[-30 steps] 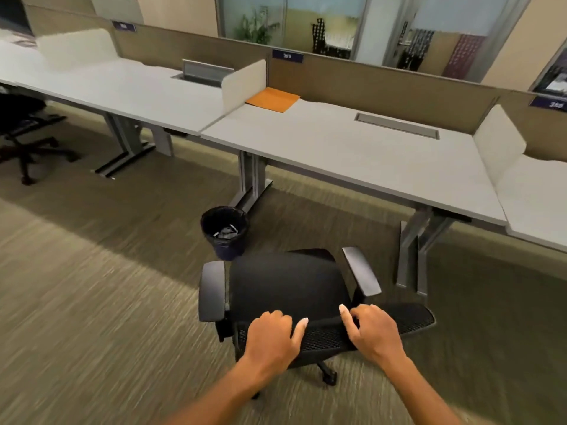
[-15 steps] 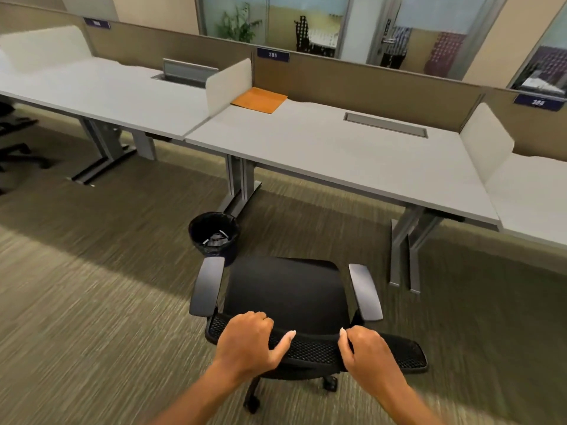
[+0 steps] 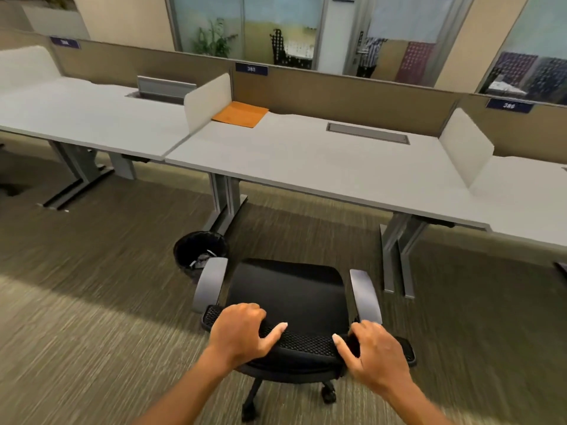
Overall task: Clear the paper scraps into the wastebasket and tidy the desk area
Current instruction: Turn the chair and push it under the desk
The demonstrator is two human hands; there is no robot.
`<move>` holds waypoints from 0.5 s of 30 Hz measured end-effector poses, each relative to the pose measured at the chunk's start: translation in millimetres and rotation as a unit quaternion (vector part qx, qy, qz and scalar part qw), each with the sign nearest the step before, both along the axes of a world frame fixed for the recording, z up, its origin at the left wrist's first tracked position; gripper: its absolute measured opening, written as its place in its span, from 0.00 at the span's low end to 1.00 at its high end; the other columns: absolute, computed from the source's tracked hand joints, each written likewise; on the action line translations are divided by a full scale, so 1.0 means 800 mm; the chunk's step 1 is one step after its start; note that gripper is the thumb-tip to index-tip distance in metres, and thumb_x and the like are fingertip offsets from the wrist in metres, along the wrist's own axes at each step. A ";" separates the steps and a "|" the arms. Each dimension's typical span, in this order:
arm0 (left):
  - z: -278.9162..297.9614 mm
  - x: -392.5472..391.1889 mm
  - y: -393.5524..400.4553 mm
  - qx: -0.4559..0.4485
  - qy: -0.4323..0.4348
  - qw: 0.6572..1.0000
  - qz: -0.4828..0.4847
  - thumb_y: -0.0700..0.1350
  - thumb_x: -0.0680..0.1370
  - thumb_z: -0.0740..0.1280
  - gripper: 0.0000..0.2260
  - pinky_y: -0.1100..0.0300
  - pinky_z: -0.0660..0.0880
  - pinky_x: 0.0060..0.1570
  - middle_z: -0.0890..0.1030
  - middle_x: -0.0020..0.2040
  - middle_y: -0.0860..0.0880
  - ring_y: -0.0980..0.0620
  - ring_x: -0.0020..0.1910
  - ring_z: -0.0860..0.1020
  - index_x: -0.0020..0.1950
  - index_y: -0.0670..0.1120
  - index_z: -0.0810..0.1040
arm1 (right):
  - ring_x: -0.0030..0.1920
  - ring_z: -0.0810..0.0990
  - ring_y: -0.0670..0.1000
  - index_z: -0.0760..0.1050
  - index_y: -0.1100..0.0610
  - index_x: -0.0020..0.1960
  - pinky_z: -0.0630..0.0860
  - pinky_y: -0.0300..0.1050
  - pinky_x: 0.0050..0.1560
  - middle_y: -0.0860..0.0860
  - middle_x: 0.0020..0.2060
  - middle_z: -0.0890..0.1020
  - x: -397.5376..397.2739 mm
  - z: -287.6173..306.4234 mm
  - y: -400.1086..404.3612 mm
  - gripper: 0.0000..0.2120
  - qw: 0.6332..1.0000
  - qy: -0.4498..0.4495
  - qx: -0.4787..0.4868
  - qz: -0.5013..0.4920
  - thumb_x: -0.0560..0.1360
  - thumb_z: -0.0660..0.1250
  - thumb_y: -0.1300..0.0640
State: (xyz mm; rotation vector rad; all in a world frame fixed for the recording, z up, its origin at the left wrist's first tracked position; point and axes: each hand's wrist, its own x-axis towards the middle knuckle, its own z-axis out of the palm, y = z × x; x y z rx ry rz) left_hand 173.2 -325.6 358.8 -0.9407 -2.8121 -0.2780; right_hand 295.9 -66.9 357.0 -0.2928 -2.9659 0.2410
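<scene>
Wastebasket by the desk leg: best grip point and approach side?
Grip the wastebasket by its open top rim, coming from above on its left side. It stands upright, mouth up, and the chair armrest overlaps its right edge, while the desk leg sits behind it.

Both forearms enter from the bottom edge, bare, angled upward and inward toward each other. Left hand (image 3: 242,331): palm down, knuckles up, fingers curled forward over the top edge of the chair backrest (image 3: 306,345), thumb extended to the right along the near face of that edge. Right hand (image 3: 376,351): palm down, fingers curled over the same edge further right, thumb pointing left toward the other thumb. The two thumbs are apart, with a stretch of mesh between them. Wrists roughly straight, in line with the forearms. Fingertips of both hands are hidden behind the edge.
</scene>
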 end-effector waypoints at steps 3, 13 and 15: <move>0.001 -0.036 0.008 -0.002 -0.002 1.000 -0.007 0.72 0.74 0.51 0.31 0.58 0.66 0.28 0.74 0.27 0.53 0.53 0.28 0.75 0.29 0.49 0.73 | 0.33 0.70 0.44 0.70 0.49 0.35 0.69 0.37 0.32 0.44 0.31 0.72 -0.027 0.000 0.004 0.25 1.000 0.013 0.009 -0.004 0.72 0.52 0.29; -0.002 -0.184 0.076 0.003 -0.005 1.000 -0.024 0.75 0.73 0.49 0.32 0.61 0.70 0.29 0.76 0.30 0.55 0.56 0.30 0.75 0.33 0.50 0.77 | 0.30 0.71 0.46 0.72 0.51 0.34 0.69 0.38 0.28 0.45 0.29 0.73 -0.163 -0.011 0.069 0.21 0.998 0.051 0.033 -0.019 0.72 0.58 0.35; -0.004 -0.218 0.097 0.003 -0.012 1.000 -0.018 0.74 0.73 0.50 0.31 0.61 0.70 0.29 0.76 0.29 0.55 0.56 0.30 0.75 0.33 0.50 0.77 | 0.30 0.71 0.45 0.72 0.51 0.34 0.67 0.36 0.29 0.45 0.29 0.73 -0.198 -0.012 0.093 0.21 0.998 0.057 0.035 -0.013 0.73 0.57 0.35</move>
